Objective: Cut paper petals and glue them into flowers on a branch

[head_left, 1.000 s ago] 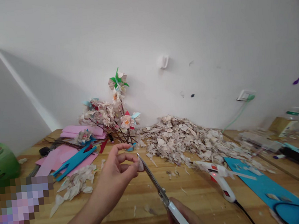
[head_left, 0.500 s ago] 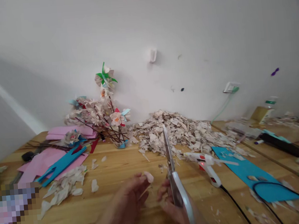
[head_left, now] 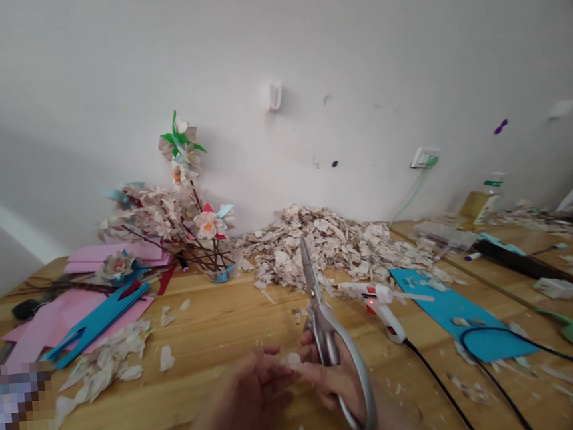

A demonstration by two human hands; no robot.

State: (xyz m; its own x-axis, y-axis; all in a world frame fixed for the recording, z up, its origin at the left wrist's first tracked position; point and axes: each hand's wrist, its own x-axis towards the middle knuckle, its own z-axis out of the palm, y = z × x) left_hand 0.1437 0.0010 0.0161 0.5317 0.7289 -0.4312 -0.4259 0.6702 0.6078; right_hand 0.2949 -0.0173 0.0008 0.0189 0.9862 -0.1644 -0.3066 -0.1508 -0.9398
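Large scissors (head_left: pixel 319 306) with pale grey handles are in my right hand (head_left: pixel 338 374), blades pointing up and away, almost closed. My left hand (head_left: pixel 252 392) is beside it, its fingertips on a small whitish petal-like piece (head_left: pixel 292 360). The tip of my right thumb also meets this piece, so the two hands nearly touch. Left of my hands, a loose heap of white petals (head_left: pixel 106 358) lies on the wooden table (head_left: pixel 199 423), with a single petal (head_left: pixel 166 358) close by.
Paper flowers on twigs (head_left: pixel 207 225) stand in a glass at the back left. Behind my hands rises a pile of paper scraps (head_left: pixel 329 238). A corded glue gun (head_left: pixel 378 297) and blue sheet (head_left: pixel 466 316) lie right; pink paper (head_left: pixel 70 321) lies left.
My right hand has moved in toward my left, its thumb now at the small piece. The scissors have turned, showing their handle loops more. The view has shifted slightly right.
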